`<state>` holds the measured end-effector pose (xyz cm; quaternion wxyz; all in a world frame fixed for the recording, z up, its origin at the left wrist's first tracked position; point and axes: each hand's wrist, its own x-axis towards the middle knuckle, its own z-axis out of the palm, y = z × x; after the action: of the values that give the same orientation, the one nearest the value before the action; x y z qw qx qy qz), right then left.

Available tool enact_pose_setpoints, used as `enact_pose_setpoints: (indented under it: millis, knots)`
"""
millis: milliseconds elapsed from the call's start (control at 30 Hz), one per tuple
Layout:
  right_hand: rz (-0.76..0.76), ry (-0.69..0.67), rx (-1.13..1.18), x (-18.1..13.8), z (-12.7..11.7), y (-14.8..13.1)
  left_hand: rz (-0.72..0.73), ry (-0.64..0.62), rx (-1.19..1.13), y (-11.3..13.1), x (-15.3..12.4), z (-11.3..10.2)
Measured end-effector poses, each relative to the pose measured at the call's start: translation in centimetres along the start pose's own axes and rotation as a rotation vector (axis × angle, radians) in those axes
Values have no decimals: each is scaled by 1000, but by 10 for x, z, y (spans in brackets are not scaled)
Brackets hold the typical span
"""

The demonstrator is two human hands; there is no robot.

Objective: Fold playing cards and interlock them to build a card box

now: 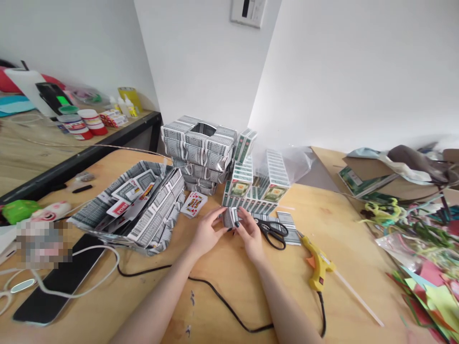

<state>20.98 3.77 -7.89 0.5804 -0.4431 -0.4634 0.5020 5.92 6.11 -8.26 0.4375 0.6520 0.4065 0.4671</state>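
Grey-patterned cards (230, 218), one small bundle.
Left hand (208, 231) and right hand (251, 233) pinched opposite sides; it seemed light, bendable, slick, best held by its edges.

Single head-worn view, looking forward and down, wooden tabletop (233, 263) close below, white wall (201, 57) beyond

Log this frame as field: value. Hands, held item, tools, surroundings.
left hand: fingers on card bundle, left side
right hand: fingers on same bundle, right side
scissors: on table, beside right hand
glue gun: yellow, lying right of scissors
card basket: left of hands, loose cards inside
green boxes: stacked beyond hands
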Motion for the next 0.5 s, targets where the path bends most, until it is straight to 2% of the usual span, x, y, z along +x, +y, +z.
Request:
enact_pose_setpoints:
  millis: [200,333,500]
  knots:
    - [22,134,-86,3,2,7,187,-35,355,6,-3,0]
    - [24,162,-99,4,3,6,223,-56,427,8,-4,1]
    - [76,133,-79,5,2,5,228,-54,456,6,-4,0]
